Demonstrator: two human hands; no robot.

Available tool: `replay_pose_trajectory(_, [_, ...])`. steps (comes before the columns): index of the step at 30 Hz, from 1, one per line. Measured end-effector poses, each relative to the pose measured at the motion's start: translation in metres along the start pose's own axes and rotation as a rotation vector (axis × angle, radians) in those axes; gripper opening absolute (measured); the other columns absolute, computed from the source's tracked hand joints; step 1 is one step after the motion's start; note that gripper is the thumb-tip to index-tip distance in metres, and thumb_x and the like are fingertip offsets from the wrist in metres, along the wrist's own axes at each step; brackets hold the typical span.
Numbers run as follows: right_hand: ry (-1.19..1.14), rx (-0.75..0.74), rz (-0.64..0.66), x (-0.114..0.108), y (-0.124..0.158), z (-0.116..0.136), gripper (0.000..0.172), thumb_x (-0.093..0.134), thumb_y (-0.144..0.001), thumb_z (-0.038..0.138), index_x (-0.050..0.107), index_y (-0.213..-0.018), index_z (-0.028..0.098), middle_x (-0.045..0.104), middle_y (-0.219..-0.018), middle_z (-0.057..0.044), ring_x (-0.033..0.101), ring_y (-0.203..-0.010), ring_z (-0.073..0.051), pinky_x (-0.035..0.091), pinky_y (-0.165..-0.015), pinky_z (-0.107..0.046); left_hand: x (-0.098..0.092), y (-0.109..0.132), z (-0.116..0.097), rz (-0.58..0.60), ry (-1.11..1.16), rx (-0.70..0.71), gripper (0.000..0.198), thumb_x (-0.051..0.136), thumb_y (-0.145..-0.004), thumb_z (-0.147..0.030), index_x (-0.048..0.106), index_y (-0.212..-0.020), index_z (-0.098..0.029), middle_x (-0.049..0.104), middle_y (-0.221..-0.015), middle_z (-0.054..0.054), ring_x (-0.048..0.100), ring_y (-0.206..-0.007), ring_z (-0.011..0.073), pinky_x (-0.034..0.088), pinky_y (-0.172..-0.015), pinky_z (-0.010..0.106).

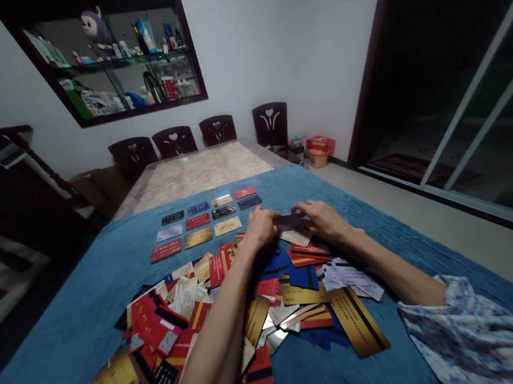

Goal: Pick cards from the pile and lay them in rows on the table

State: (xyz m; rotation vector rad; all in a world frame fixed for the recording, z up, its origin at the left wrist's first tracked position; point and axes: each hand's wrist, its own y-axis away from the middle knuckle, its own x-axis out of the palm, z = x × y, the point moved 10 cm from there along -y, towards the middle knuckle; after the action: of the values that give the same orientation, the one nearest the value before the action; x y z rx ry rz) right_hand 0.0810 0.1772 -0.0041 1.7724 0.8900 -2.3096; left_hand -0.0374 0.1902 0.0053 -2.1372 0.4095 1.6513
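Observation:
A dark card [289,220] is held between both hands above the far edge of a loose pile of cards [236,307]. My left hand [260,225] pinches its left end with curled fingers. My right hand [322,217] grips its right end. A pale card [296,236] lies just under the hands. Beyond them, several cards lie in neat rows [207,221] on the blue cloth [55,343].
The blue cloth covers the near part of a long table [199,172]. Several dark chairs [174,141] stand at the far end. A wall cabinet [115,52] holds bottles and a plush toy. A red basin [321,150] sits on the floor by a glass door [482,102].

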Motion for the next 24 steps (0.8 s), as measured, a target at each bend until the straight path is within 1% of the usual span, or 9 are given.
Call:
replay_pose_trajectory(4, [0.05,0.033,0.031,0.002,0.001,0.002,0.029,0.056,-0.091,0.02,0.061,-0.119,0.019,0.07,-0.096,-0.009,0.06,-0.086,-0.021,0.037,-0.075,-0.028,0.001,0.0,-0.001,-0.009,-0.043,-0.013,0.046,0.051,-0.079,-0.006,0.074,-0.114,-0.024,0.075,-0.106,0.009,0.056,-0.11,0.0275,0.046,-0.095,0.038])
replay_pose_trajectory(8, [0.084,0.056,0.084,0.005,0.001,0.003,0.04,0.058,-0.088,0.021,0.056,-0.128,0.021,0.07,-0.109,-0.011,0.063,-0.096,-0.023,0.038,-0.078,-0.029,0.004,0.002,-0.002,-0.017,-0.087,-0.047,0.047,0.05,-0.082,-0.008,0.07,-0.121,-0.025,0.075,-0.108,0.009,0.056,-0.111,0.0284,0.045,-0.093,0.039])
replay_pose_trajectory(11, [0.117,0.083,0.131,0.005,0.002,0.004,0.045,0.059,-0.088,0.025,0.052,-0.133,0.022,0.07,-0.111,-0.011,0.064,-0.098,-0.024,0.038,-0.078,-0.029,0.009,0.004,-0.002,-0.025,-0.113,-0.069,0.052,0.049,-0.085,-0.01,0.061,-0.132,-0.027,0.074,-0.111,0.01,0.058,-0.11,0.0296,0.044,-0.094,0.043])
replay_pose_trajectory(14, [0.126,0.101,0.167,0.006,0.002,0.006,0.049,0.057,-0.089,0.023,0.048,-0.137,0.022,0.071,-0.112,-0.012,0.065,-0.101,-0.024,0.038,-0.08,-0.029,0.015,0.004,-0.001,-0.023,-0.128,-0.068,0.057,0.048,-0.085,-0.01,0.053,-0.139,-0.028,0.073,-0.113,0.01,0.059,-0.11,0.0299,0.042,-0.094,0.045])
replay_pose_trajectory(19, [0.1,0.158,0.178,0.007,0.004,0.005,0.05,0.056,-0.088,0.022,0.047,-0.137,0.023,0.07,-0.116,-0.012,0.066,-0.1,-0.025,0.039,-0.081,-0.032,0.017,0.005,-0.002,-0.036,-0.126,-0.072,0.05,0.045,-0.088,-0.011,0.054,-0.135,-0.026,0.073,-0.112,0.011,0.058,-0.11,0.0313,0.04,-0.093,0.047])
replay_pose_trajectory(24, [0.07,0.151,0.116,0.004,0.004,0.007,0.049,0.055,-0.085,0.017,0.049,-0.133,0.019,0.066,-0.121,-0.014,0.062,-0.107,-0.026,0.039,-0.085,-0.034,0.014,0.007,-0.002,-0.053,-0.12,-0.101,0.048,0.044,-0.087,-0.009,0.054,-0.132,-0.022,0.072,-0.114,0.013,0.058,-0.111,0.0313,0.04,-0.093,0.046])
